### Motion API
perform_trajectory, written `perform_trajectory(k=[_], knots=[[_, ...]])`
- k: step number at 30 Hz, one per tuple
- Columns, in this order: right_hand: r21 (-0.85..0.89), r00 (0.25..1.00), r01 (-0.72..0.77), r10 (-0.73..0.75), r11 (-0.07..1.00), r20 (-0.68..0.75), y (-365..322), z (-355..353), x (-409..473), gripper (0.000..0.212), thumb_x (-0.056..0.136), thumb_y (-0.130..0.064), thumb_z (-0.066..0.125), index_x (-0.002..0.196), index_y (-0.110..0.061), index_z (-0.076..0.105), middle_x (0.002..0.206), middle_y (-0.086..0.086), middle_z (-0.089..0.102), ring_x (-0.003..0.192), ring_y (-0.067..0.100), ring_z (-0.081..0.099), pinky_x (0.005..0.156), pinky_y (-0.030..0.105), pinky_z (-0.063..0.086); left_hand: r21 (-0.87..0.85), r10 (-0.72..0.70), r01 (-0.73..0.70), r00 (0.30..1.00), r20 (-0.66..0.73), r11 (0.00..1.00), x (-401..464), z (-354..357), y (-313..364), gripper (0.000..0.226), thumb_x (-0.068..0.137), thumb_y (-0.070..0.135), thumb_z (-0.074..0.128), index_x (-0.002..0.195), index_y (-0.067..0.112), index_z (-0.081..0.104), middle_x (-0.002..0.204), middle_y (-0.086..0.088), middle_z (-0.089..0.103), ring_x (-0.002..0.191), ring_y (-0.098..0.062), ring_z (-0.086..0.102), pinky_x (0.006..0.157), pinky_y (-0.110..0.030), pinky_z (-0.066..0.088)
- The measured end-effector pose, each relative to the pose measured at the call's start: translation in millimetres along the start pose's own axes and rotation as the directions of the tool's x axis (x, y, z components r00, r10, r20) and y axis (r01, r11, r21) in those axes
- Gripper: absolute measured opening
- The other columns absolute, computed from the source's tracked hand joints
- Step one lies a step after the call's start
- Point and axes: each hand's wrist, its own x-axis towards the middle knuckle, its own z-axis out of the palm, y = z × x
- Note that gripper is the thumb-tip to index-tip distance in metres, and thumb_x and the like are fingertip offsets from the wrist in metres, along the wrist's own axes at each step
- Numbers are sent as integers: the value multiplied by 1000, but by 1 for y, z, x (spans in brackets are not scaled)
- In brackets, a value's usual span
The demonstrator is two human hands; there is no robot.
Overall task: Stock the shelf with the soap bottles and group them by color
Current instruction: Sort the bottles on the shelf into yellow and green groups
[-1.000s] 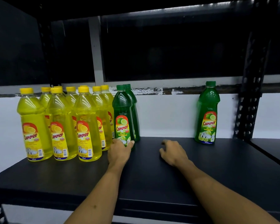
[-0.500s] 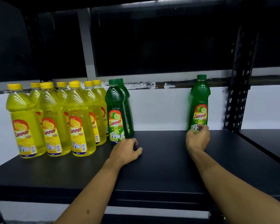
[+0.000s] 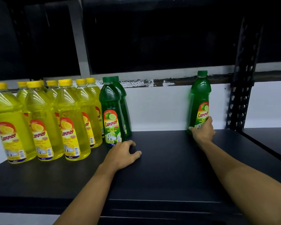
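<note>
Here our right hand (image 3: 203, 129) grips the lone green bottle (image 3: 199, 101) (low down), while our left hand (image 3: 122, 154) rests loosely curled on the shelf (image 3: 169, 168).

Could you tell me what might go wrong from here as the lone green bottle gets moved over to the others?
The right hand grips the lone green plastic soap bottle low near its base, so the tall bottle could tip if dragged. The left hand rests on the black shelf beside the front green lime bottle; bumping it could topple the packed yellow soap bottles.

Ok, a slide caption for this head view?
Right hand grips the lone green bottle; left hand rests on the shelf beside grouped bottles.
</note>
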Motion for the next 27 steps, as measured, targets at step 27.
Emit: perform_trajectory(k=[27], knots=[[144, 591, 319, -315, 937, 742, -39, -1, -64, 85, 60, -16, 92, 127, -26, 41, 110, -8, 64, 96, 5, 62, 81, 19, 49, -105, -122, 126, 992, 38, 986, -8, -10, 11, 112, 68, 79, 60, 154, 21, 18, 140, 10, 52, 130, -16, 47, 101, -35, 41]])
